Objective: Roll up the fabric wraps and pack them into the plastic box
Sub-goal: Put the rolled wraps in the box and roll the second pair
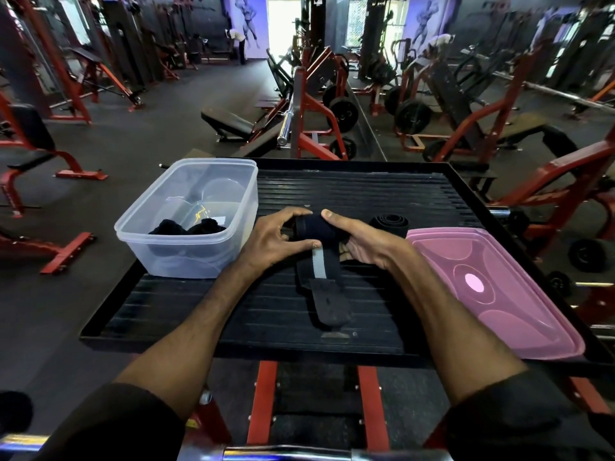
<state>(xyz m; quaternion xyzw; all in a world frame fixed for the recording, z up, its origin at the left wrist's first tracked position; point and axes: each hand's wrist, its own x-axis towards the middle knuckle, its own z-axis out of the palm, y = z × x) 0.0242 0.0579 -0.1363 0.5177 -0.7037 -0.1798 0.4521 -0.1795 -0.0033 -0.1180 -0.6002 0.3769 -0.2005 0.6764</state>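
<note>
A black fabric wrap (319,229) with a grey stripe is partly rolled at the middle of the black ribbed platform (366,194). My left hand (273,241) grips the roll's left end and my right hand (359,241) grips its right end. The wrap's unrolled tail (327,297) lies flat toward me. A second, fully rolled black wrap (389,223) rests just behind my right hand. The clear plastic box (156,234) stands at the left with two dark rolled wraps (186,227) in its near end.
A pink lid (499,287) lies flat on the platform's right side. The platform has a raised rim and red supports below. Red and black gym machines, benches and weight plates stand all around on the dark floor. A chrome bar crosses the bottom edge.
</note>
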